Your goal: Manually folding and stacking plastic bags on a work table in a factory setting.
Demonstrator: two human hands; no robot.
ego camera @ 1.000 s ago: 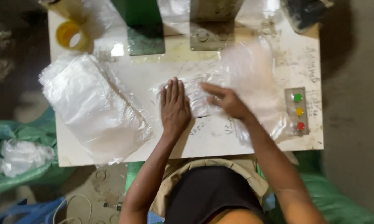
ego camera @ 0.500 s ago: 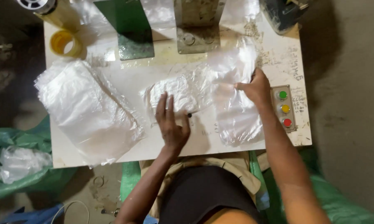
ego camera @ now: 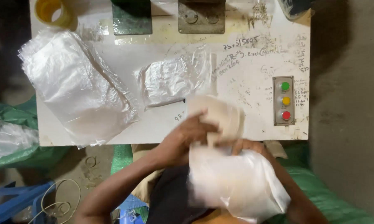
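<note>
My left hand grips a stack of pale flat sheets at the table's near edge, blurred by motion. My right hand holds the top of a clear plastic bag that hangs over my lap, just under the sheets. Whether the sheets are inside the bag's mouth I cannot tell. A filled clear packet lies flat in the middle of the white table, apart from both hands.
A thick pile of clear bags lies at the table's left. A yellow tape roll stands at the far left corner. A three-button box sits at the right. Two metal fixtures stand at the back. Green sacks flank me.
Both hands left the packet on the table and pulled back to the near edge. The right hand brought a clear bag off the table to my lap; the left now holds pale sheets.
</note>
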